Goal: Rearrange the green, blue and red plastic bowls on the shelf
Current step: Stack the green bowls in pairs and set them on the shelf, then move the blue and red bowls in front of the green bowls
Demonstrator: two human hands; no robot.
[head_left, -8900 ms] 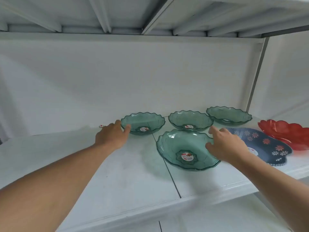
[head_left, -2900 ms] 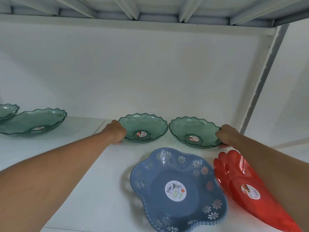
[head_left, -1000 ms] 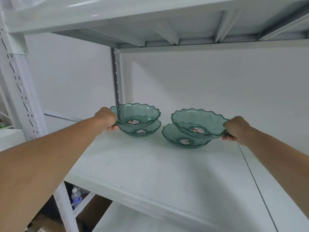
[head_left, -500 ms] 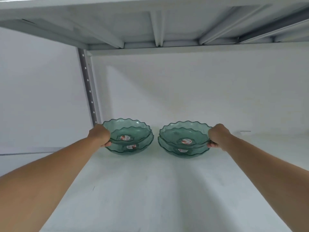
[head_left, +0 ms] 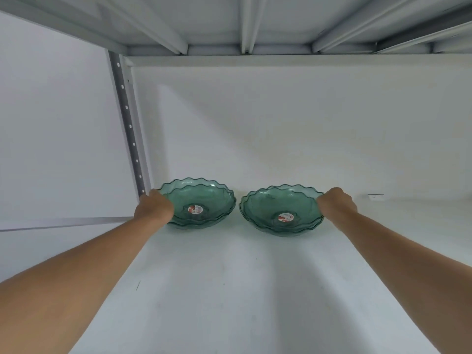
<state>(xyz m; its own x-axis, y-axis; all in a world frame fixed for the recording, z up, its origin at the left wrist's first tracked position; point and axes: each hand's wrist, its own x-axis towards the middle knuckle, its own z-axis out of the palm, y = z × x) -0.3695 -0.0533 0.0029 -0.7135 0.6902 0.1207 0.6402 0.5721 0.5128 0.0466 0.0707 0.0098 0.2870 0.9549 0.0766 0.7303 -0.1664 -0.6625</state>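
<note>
Two stacks of translucent green scalloped bowls sit side by side at the back of the white shelf (head_left: 229, 290). Each stack has two nested bowls with a red sticker in the middle. My left hand (head_left: 154, 209) grips the left rim of the left green stack (head_left: 201, 203). My right hand (head_left: 335, 204) grips the right rim of the right green stack (head_left: 278, 209). Both stacks rest flat on the shelf, a small gap between them. No blue or red bowl is in view.
A grey perforated upright post (head_left: 129, 131) stands just left of the left stack. The white back wall (head_left: 281, 129) is close behind the bowls. The upper shelf's ribbed underside (head_left: 245, 24) hangs overhead. A small label tag (head_left: 375, 196) lies at the back right.
The upper bowls, held above the lower ones a second ago, have sunk down and now nest in them. Both hands keep their hold on the rims.
</note>
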